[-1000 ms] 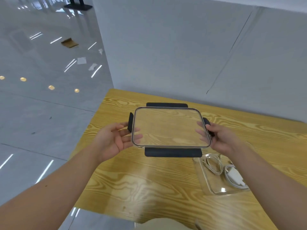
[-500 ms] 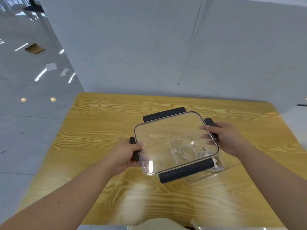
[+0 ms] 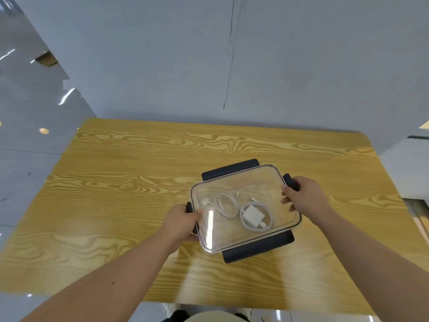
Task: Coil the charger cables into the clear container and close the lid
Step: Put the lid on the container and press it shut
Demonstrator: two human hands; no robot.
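A clear lid (image 3: 260, 182) with dark flaps on its sides lies over the clear container (image 3: 298, 223) on the wooden table (image 3: 130, 182). Through the lid I see a coiled white cable (image 3: 226, 204) and a white charger block (image 3: 253, 215) ringed by its own cable. My left hand (image 3: 181, 223) grips the lid's left edge by its dark flap. My right hand (image 3: 303, 197) holds the right edge, fingers over the right flap. The front flap (image 3: 257, 247) and back flap (image 3: 229, 169) stick out flat.
A grey wall (image 3: 232, 66) rises just behind the table's far edge. Glossy floor (image 3: 34, 101) lies to the left, with a piece of cardboard (image 3: 46, 58) far off. The table's front edge runs near my body.
Both hands have carried the lid from the air at the left down and right. It now sits over the container with the cables under it.
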